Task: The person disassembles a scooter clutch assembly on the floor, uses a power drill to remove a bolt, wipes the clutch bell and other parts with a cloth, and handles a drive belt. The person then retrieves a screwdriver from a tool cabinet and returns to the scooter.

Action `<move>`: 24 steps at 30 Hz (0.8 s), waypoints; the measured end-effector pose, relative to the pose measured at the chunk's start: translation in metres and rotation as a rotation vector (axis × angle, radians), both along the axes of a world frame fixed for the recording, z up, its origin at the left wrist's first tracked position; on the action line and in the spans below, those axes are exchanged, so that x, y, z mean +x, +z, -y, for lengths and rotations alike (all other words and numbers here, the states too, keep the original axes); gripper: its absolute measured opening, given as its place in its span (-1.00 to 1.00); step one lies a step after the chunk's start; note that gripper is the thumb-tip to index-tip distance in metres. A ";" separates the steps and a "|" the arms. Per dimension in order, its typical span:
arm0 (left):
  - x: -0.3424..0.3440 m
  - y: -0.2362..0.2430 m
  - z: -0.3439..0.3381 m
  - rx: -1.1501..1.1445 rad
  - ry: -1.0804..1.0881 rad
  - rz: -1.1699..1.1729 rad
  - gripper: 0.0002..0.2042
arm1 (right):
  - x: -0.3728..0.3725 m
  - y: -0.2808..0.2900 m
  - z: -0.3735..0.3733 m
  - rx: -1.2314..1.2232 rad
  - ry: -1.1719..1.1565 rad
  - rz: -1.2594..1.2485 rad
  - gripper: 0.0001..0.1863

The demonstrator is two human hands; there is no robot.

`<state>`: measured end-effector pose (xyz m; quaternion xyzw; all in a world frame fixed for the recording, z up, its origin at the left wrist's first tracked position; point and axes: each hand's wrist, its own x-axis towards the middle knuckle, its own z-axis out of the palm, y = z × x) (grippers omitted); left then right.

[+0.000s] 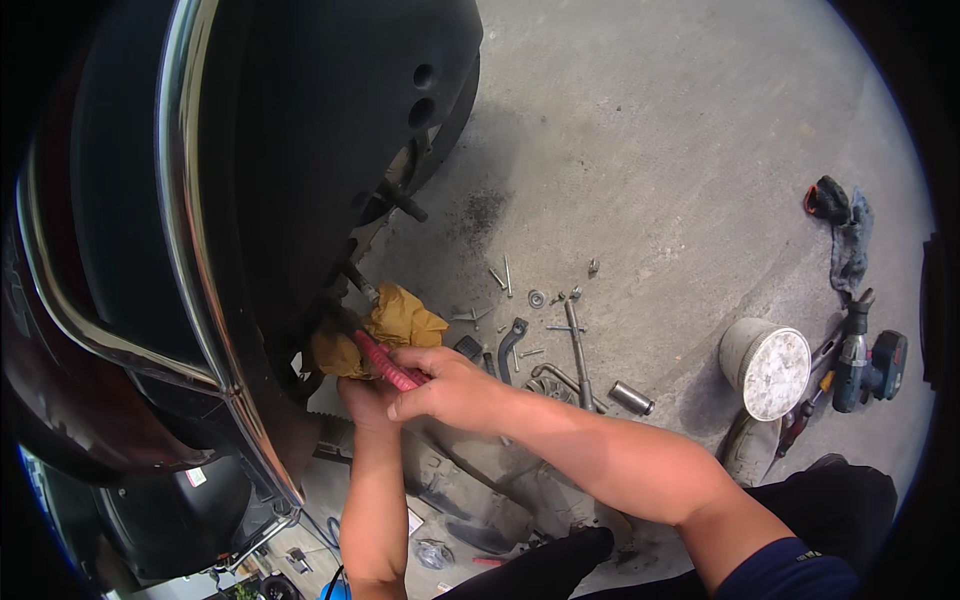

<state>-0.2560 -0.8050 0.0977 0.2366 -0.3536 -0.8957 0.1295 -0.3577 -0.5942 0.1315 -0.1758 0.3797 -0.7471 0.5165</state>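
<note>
My right hand (445,385) is wrapped round the ribbed red handle (385,362) of a tool. The tool's dark far end points into the shadowed underside of a vehicle, and its kind cannot be made out. Just below and beside it, my left hand (366,402) reaches up against a crumpled yellow-brown cloth or paper (405,318). Its fingers are hidden behind the right hand and the yellow material, so whether it grips anything does not show. A dark rod (403,201) sticks out of the vehicle farther up.
The vehicle's dark body panel (300,120) with chrome trim fills the left. On the concrete lie several bolts, a T-handled wrench (578,350), a socket (632,397) and a curved metal arm (512,345). At right are a white bucket (778,375), a cordless power tool (868,365) and gloves (848,235).
</note>
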 end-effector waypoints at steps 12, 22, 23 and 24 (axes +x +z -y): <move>-0.020 0.027 -0.030 -0.173 0.177 0.128 -0.53 | -0.015 0.007 0.011 -0.005 -0.065 0.022 -0.55; -0.019 0.024 -0.012 -0.023 -0.049 -0.083 -0.55 | -0.046 0.017 0.037 -0.084 -0.049 0.207 -0.84; -0.020 0.022 -0.013 -0.019 -0.005 -0.055 -0.55 | -0.046 0.016 0.038 -0.077 -0.044 0.207 -0.84; -0.021 0.020 -0.014 -0.013 0.034 -0.029 -0.56 | -0.047 0.013 0.038 -0.069 -0.043 0.194 -0.84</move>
